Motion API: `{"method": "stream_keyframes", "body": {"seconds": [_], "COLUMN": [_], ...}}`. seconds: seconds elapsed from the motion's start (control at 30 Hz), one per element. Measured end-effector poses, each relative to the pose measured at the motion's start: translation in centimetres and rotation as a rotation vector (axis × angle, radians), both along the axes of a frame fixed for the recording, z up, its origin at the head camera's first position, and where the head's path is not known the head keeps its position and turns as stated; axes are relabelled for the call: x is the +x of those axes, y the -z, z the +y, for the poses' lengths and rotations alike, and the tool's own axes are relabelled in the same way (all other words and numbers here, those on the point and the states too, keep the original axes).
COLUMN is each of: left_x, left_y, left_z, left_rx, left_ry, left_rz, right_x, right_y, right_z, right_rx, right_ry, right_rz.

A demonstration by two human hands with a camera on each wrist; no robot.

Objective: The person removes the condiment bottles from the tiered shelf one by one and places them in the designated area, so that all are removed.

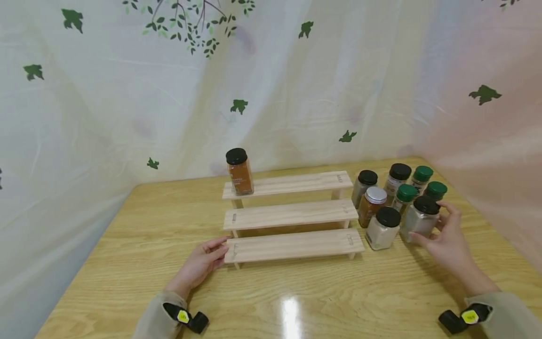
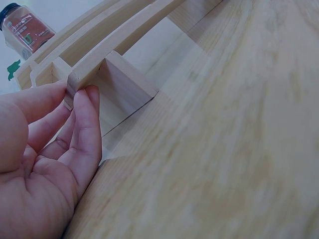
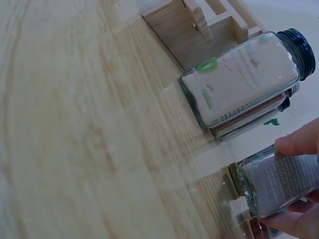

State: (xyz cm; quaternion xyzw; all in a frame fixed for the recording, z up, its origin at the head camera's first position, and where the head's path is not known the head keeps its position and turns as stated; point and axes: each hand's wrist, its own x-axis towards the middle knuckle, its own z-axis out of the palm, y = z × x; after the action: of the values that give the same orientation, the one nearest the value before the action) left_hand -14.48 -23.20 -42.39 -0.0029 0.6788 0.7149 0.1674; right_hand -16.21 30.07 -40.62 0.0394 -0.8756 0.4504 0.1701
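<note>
A three-tier wooden rack point(image 1: 292, 247) stands mid-table. My left hand point(image 1: 205, 260) pinches the left end of its lowest board, and the left wrist view shows thumb and fingertips on that board end point(image 2: 75, 82). At the right, my right hand point(image 1: 450, 240) grips a black-lidded glass spice jar point(image 1: 420, 221), thumb on one side and fingers round the other. Greyish contents show through this jar point(image 3: 279, 179) in the right wrist view. Beside it stands a squat black-lidded jar of pale powder point(image 1: 382, 230). A jar of orange-red spice point(image 1: 240, 176) stands on the top tier's left end.
Several more jars crowd right of the rack: a silver-lidded one point(image 1: 372, 207), black-lidded ones point(image 1: 362, 188) and green-capped ones point(image 1: 405, 194). A pale curtain with green leaf prints point(image 1: 271, 94) hangs behind the wooden table point(image 1: 139, 245).
</note>
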Motion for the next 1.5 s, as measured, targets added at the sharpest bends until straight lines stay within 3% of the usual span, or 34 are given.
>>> {"method": "stream_keyframes", "body": {"seconds": [0.67,0.97,1.5], "left_x": [0.06,0.12,0.15], "left_y": [-0.31,-0.26,-0.25], "left_z": [0.04,-0.01,-0.04], "left_rx": [0.032,0.028,0.028], "left_ry": [-0.006,0.001,-0.004], "left_rz": [-0.003,0.004,0.003], "right_x": [-0.5,-0.59,-0.16], "right_y": [0.08,0.45,0.17], "right_z": [0.1,0.11,0.66], "right_rx": [0.033,-0.002,-0.011], "right_ry": [0.0,-0.02,-0.009], "right_rz": [-0.046,0.041,0.094]}}
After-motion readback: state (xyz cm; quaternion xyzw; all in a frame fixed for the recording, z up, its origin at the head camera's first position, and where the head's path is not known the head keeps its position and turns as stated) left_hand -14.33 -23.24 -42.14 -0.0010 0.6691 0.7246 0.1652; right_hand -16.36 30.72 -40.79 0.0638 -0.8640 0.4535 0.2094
